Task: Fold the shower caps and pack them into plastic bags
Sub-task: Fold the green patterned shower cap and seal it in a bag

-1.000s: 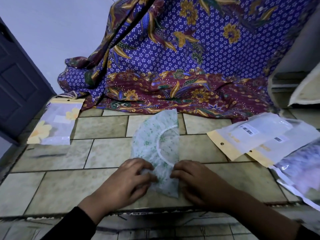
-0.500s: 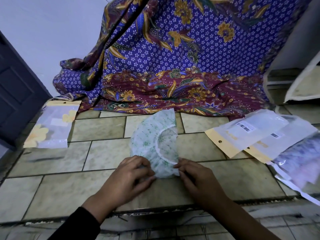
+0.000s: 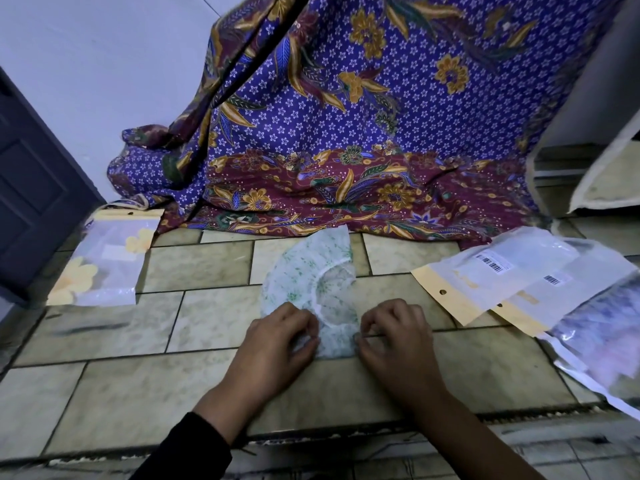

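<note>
Head camera feed, and I'm looking down at a tiled floor (image 3: 207, 306). Dead centre lies the shower cap (image 3: 308, 282), white with small green sprigs, folded into a half-moon with its elastic rim curving through the middle. Its far tip reaches the hem of a purple and maroon batik cloth (image 3: 346, 133) draped down the back wall.

Both hands are on the cap's near end. I see the left hand (image 3: 277, 344) with fingers curled in, pinching the near-left edge against the thumb. The right hand (image 3: 398, 337) mirrors it, knuckles up, fingertips tucked under and nipping the near-right edge. A black sleeve (image 3: 187, 452) covers the left forearm.

Off to my right, two flat plastic bags (image 3: 491, 275) with yellow header strips and barcode stickers overlap on the tiles, well apart from the cap. Beyond them, at the frame edge, a fuller bag (image 3: 602, 327) shows something purplish inside; I cannot tell what exactly.

Far left, another bag with yellow flowers (image 3: 107, 261) rests near a dark door (image 3: 31, 188).
</note>
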